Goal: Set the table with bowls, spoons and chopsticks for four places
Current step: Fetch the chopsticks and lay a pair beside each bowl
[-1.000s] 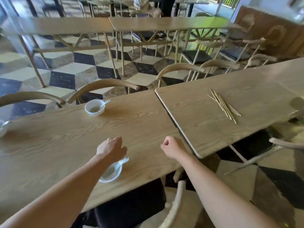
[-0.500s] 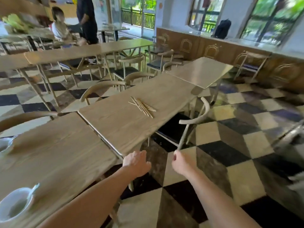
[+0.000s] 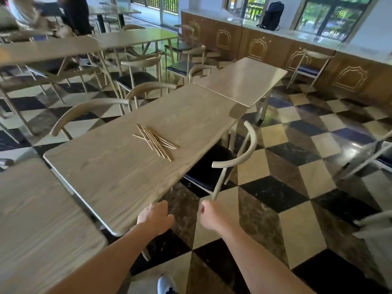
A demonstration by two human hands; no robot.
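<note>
Several chopsticks [image 3: 156, 142] lie flat, long axes running far-left to near-right.

You're looking at a wooden table [image 3: 110, 172] standing on a checkered floor [image 3: 297, 219]. A loose pile of chopsticks [image 3: 156, 142] is lying near its middle, crossing over each other.

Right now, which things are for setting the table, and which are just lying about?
For the job:
chopsticks, in a loose pile
wooden table they lie on

Just lying about:
dark backpack on the far counter
chair pushed in at the table's side
</note>
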